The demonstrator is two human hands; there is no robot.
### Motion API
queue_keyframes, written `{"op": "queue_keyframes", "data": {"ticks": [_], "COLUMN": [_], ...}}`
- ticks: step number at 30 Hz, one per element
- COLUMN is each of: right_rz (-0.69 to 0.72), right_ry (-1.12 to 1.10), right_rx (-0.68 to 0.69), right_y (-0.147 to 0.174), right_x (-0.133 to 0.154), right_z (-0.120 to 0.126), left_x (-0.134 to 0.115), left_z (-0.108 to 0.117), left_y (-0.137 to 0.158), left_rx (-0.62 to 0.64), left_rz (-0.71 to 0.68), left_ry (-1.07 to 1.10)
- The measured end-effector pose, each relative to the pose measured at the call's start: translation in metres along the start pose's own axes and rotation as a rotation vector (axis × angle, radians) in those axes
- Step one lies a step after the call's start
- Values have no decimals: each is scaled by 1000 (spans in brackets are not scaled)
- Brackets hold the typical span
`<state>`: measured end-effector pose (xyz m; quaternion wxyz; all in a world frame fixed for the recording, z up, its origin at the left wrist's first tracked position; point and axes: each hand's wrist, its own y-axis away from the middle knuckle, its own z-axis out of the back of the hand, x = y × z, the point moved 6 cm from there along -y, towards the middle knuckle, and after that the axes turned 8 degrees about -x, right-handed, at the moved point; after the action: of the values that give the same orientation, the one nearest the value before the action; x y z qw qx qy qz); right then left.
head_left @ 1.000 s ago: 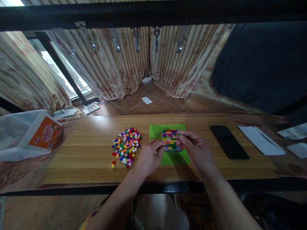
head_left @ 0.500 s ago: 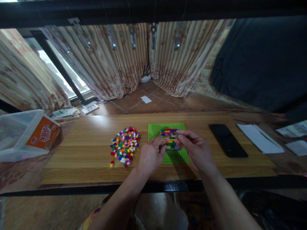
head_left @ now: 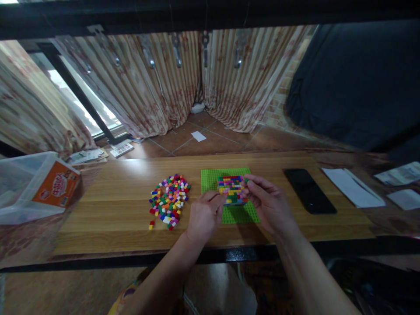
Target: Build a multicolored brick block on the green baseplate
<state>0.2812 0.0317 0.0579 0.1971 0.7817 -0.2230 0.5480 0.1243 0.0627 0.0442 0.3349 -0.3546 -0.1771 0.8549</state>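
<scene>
A block of many-coloured toy bricks stands on a green studded baseplate in the middle of the table. My left hand is at the block's left side, its fingers closed and the fingertips against it; whether a loose piece is between them is hidden. At the block's right side, my right hand pinches a small green brick between thumb and forefinger, close to the top right corner. Loose small bricks of several colours lie in a heap left of the baseplate.
A black phone lies right of the baseplate, with white papers beyond it. On the far left stands a clear plastic box with an orange label. The wooden table has a dark front edge.
The view has shifted slightly. My right hand's fingertips have lifted a little off the block, showing the green brick more plainly. My left fingers have slid slightly down along the block's left side.
</scene>
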Motion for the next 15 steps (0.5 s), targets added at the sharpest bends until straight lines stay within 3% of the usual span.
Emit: {"op": "queue_keyframes", "data": {"ticks": [8,15], "right_rz": [-4,-26], "right_ry": [-17,-1], "right_rx": [30,83], "right_y": [1,4], "right_x": [0,-3], "right_z": [1,-8], "left_x": [-4,-6], "left_z": [-4,-5], "left_y": [12,17], "left_rx": [-8,58], "left_rz": [-82,-63], "left_ry": [-200,-211]}}
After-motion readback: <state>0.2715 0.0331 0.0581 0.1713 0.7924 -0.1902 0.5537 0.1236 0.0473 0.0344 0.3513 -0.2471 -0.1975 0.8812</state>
